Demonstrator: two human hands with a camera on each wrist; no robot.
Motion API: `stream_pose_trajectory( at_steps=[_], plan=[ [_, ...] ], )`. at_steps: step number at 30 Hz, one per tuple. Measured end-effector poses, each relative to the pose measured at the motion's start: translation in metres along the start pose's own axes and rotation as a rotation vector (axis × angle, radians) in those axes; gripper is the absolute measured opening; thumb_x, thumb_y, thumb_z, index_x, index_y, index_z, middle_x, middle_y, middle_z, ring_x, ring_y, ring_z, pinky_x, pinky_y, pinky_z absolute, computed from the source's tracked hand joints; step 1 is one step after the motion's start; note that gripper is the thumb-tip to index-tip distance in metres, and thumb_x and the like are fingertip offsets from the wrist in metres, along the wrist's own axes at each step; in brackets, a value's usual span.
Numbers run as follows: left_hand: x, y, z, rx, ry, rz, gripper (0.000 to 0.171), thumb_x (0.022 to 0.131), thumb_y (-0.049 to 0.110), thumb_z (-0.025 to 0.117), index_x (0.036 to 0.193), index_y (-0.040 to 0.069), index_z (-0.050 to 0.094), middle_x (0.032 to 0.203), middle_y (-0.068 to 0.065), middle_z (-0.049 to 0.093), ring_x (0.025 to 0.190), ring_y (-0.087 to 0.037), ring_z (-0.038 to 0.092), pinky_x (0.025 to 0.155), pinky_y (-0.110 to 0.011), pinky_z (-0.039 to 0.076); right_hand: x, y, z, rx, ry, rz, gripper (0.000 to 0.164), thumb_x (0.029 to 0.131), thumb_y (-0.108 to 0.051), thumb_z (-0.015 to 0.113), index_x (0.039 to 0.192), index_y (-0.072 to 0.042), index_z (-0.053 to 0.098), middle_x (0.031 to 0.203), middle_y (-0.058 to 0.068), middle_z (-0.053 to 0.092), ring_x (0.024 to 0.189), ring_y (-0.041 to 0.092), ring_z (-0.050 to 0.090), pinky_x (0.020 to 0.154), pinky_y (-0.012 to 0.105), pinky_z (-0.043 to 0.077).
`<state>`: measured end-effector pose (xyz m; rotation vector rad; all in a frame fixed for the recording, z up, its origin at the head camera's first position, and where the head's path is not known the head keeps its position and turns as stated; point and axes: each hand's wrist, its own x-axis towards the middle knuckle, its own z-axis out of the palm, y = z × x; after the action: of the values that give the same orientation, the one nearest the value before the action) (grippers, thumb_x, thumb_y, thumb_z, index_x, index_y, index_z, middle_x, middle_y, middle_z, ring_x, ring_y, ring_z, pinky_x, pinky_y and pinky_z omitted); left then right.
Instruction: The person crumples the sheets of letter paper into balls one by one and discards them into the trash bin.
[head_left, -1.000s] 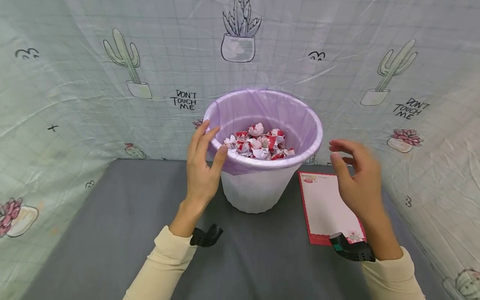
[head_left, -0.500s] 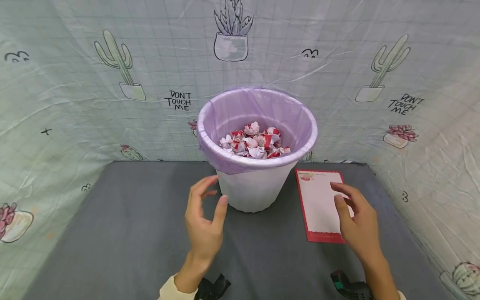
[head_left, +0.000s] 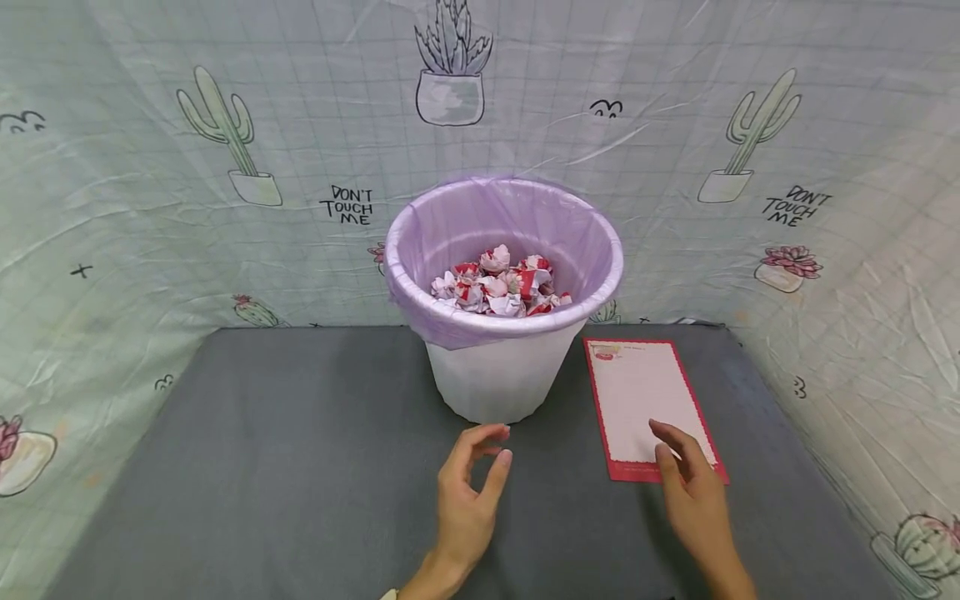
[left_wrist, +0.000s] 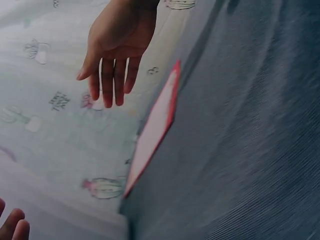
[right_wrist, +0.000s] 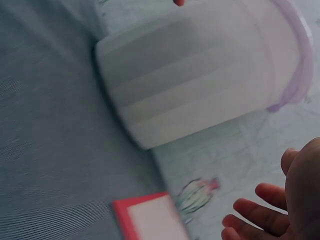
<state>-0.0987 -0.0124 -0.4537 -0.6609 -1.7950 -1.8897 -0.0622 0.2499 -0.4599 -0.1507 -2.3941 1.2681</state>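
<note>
My left hand (head_left: 467,504) is in front of the bin, its fingers loosely bent with nothing between them. My right hand (head_left: 693,492) overlaps the lower end of the notepaper pad (head_left: 637,400) in the head view, fingers relaxed and holding nothing. The pad is white with a red border and lies flat to the right of the bin. A white bin (head_left: 498,383) lined with a purple bag (head_left: 435,321) stands at the back middle. Inside it lie several crumpled balls of red and white paper (head_left: 498,287).
Dark grey cloth covers the table (head_left: 300,433). A pale curtain (head_left: 300,100) printed with cacti rises behind the bin and along both sides of the table.
Both hands have moved away from the bin's rim, back toward the person and lower. The left hand has also shifted right. Bin, paper balls and pad stay in place.
</note>
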Motion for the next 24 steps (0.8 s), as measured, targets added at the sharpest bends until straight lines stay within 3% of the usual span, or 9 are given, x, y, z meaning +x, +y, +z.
stream_pose_trajectory(
  at_steps=[2, 3, 5, 9, 18, 24],
  plan=[
    [-0.009, -0.006, 0.006, -0.033, -0.015, -0.095, 0.026, 0.092, -0.005, 0.058, 0.117, -0.002, 0.057, 0.112, -0.009, 0.062, 0.101, -0.027, 0.06, 0.084, -0.034, 0.05, -0.004, 0.009, 0.004, -0.068, -0.005, 0.018, 0.036, 0.098, -0.01, 0.055, 0.134, -0.01, 0.054, 0.13, 0.007, 0.057, 0.109, 0.017, 0.059, 0.084, 0.007, 0.039],
    [-0.013, -0.009, 0.009, -0.053, -0.02, -0.147, 0.025, 0.093, -0.004, 0.057, 0.118, -0.001, 0.057, 0.113, -0.008, 0.062, 0.102, -0.027, 0.06, 0.085, -0.033, 0.05, -0.006, 0.013, 0.006, -0.101, -0.011, 0.022, 0.037, 0.098, -0.012, 0.056, 0.135, -0.009, 0.052, 0.131, 0.01, 0.056, 0.112, 0.023, 0.057, 0.088, 0.013, 0.041],
    [-0.019, -0.014, 0.016, -0.094, -0.031, -0.253, 0.024, 0.094, -0.001, 0.057, 0.118, 0.002, 0.057, 0.113, -0.007, 0.062, 0.104, -0.029, 0.06, 0.087, -0.032, 0.049, -0.01, 0.021, 0.01, -0.165, -0.028, 0.024, 0.041, 0.098, -0.015, 0.057, 0.137, -0.007, 0.049, 0.135, 0.016, 0.052, 0.117, 0.034, 0.053, 0.093, 0.03, 0.044],
    [-0.028, -0.023, 0.028, -0.166, -0.06, -0.405, 0.025, 0.095, 0.003, 0.057, 0.12, 0.005, 0.056, 0.117, -0.009, 0.062, 0.109, -0.035, 0.057, 0.09, -0.034, 0.049, -0.016, 0.034, 0.016, -0.227, -0.088, 0.027, 0.048, 0.098, -0.021, 0.056, 0.141, -0.003, 0.043, 0.141, 0.024, 0.044, 0.128, 0.045, 0.039, 0.092, 0.064, 0.035],
    [-0.034, -0.029, 0.045, -0.192, -0.156, -0.626, 0.03, 0.097, 0.012, 0.058, 0.123, -0.001, 0.055, 0.123, -0.016, 0.058, 0.114, -0.033, 0.055, 0.089, -0.028, 0.048, -0.024, 0.043, 0.028, -0.377, -0.139, -0.066, 0.051, 0.094, -0.021, 0.063, 0.138, -0.001, 0.045, 0.134, 0.032, 0.046, 0.121, 0.048, 0.046, 0.092, 0.064, 0.038],
    [-0.033, -0.03, 0.055, -0.226, -0.172, -0.66, 0.032, 0.095, 0.01, 0.061, 0.122, -0.005, 0.055, 0.121, -0.019, 0.058, 0.115, -0.036, 0.054, 0.092, -0.027, 0.047, -0.027, 0.037, 0.033, -0.403, -0.179, -0.06, 0.055, 0.094, -0.024, 0.064, 0.141, -0.005, 0.043, 0.136, 0.028, 0.047, 0.123, 0.045, 0.046, 0.091, 0.063, 0.039]
  ],
)
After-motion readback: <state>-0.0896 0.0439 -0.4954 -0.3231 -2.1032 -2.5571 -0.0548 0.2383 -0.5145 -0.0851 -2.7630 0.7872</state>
